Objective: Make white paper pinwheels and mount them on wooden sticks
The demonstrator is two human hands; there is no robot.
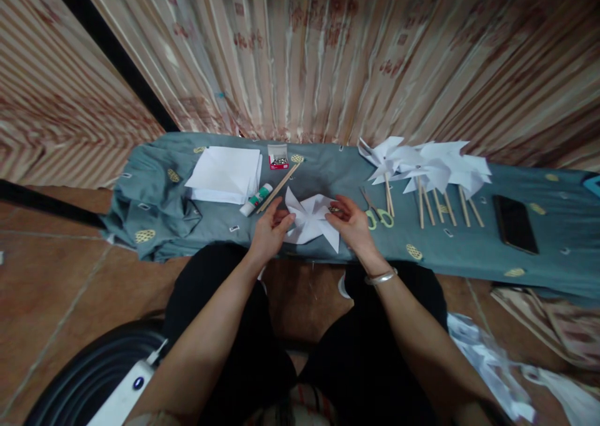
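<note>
A white folded paper pinwheel [310,220] without a stick lies near the front edge of the cloth-covered table. My left hand [270,226] grips its left side, the thumb resting on the paper. On the opposite side, my right hand [352,223] pinches a blade between thumb and curled fingers. Scissors with pale green handles [379,217] lie just right of that hand. Two wooden sticks [281,185] and a green-and-white glue stick [257,200] are beyond my left hand. Behind them stands a small open red box [278,158] of metal pins.
A stack of white paper [225,173] sits at the left. Several finished pinwheels on sticks [431,167] are heaped at the right, with a dark phone [515,224] beyond them. A pleated curtain [309,57] hangs behind the table [473,254]. A white power strip [124,391] is at lower left.
</note>
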